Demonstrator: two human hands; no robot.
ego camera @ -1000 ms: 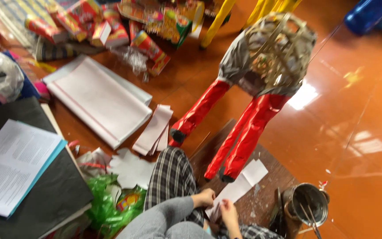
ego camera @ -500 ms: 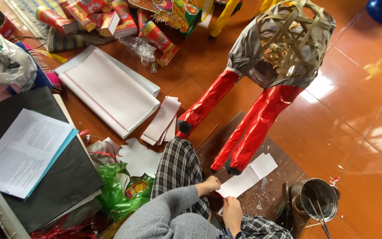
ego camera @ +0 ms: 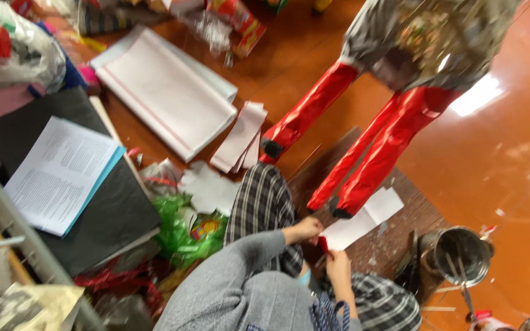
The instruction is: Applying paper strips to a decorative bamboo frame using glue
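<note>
Both hands are meeting at the near end of a white paper strip (ego camera: 363, 219) lying on a dark board (ego camera: 400, 239). I am reading the left hand (ego camera: 305, 230) as pinching the strip's near left edge, fingers closed on the paper. I am reading the right hand (ego camera: 337, 263) as gripping the near corner from below, with something small and red (ego camera: 324, 244) showing between the two hands; blur is keeping me from telling what it is or which hand is holding it.

Strip orientation: the long axis is running from the hands up and to the right, away from the body, with the far end lying free on the board. The hands are sitting close together, nearly touching, at one end only. The left hand is lying nearer the strip's middle; the right is sitting at its very end.

Surroundings: two red foil legs (ego camera: 363, 165) of a woven frame figure (ego camera: 430, 37) are standing on the board just beyond the strip, their dark feet almost touching its upper edge. A metal pot (ego camera: 461, 254) is standing to the right, well apart from the hands. Plaid knees (ego camera: 262, 202) are flanking the work area.
</note>
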